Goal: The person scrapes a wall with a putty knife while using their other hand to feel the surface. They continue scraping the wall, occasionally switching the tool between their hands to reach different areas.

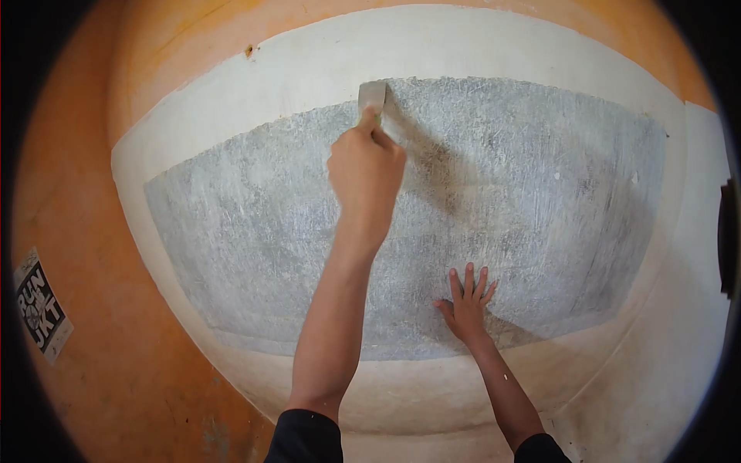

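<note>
My left hand [367,166] is raised and closed around a putty knife, one finger stretched along the back of its blade [373,95]. The handle is hidden inside my fist. The flat metal blade lies against the wall at the upper border of a rough grey patch [255,216], where the grey meets a white painted band [332,54]. Lower and to the right, my right hand [467,305] rests on the grey patch with its fingers spread and nothing in them.
Orange wall [100,231] surrounds the white band at the left and top. A black-and-white sticker [43,306] is on the orange wall at left. A dark object [728,239] stands at the right edge. A small hole [249,52] marks the upper wall.
</note>
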`<state>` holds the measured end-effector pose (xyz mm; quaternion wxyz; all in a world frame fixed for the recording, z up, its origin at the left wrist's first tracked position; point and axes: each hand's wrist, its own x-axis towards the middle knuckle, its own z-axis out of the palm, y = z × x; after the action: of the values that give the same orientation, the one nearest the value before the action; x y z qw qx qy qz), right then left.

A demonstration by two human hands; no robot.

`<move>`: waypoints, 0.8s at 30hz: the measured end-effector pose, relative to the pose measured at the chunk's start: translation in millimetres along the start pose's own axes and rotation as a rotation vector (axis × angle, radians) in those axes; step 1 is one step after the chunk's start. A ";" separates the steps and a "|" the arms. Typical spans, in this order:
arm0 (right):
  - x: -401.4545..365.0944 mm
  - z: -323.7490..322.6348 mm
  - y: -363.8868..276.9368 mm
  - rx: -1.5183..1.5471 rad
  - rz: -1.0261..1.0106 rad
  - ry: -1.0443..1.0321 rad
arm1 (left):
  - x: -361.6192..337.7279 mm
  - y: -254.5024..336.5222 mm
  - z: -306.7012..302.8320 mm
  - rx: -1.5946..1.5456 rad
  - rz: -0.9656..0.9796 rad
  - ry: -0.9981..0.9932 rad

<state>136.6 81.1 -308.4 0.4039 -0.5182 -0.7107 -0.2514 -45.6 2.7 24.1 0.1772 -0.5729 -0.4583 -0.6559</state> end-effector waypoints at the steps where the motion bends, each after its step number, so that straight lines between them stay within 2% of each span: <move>1: 1.2 -2.0 -0.1 0.011 0.013 -0.021 | 0.4 -2.6 3.8 0.049 0.051 0.072; 6: -2.5 1.7 1.5 0.007 -0.004 -0.006 | -4.1 5.1 -10.3 -0.058 -0.067 -0.069; 9: -1.8 0.8 -0.9 0.031 0.002 -0.019 | -0.7 5.2 -8.6 0.007 -0.032 -0.022; 12: -1.5 0.2 3.6 0.032 0.004 -0.036 | 2.1 -16.4 -26.2 0.050 0.046 -0.088; 14: -4.5 0.4 6.5 0.045 -0.031 -0.030 | 15.3 -25.8 -51.7 0.181 -0.047 -0.151; 16: -5.9 -2.9 7.6 0.050 -0.039 -0.044 | 37.5 -71.3 -64.5 0.191 0.052 -0.131; 17: -4.9 -3.6 7.8 0.053 -0.046 -0.054 | 47.5 -89.3 -69.7 0.237 0.182 -0.087; 21: -5.2 4.8 3.4 -0.016 -0.037 -0.017 | 80.1 -109.2 -89.0 0.197 0.302 -0.236; 24: -4.6 3.8 3.1 -0.021 -0.037 0.011 | 95.2 -110.1 -79.0 0.186 0.356 -0.290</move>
<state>138.9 82.7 -314.5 0.3976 -0.5075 -0.7155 -0.2690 -202.3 23.9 73.3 0.2744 -0.7141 -0.4291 -0.4803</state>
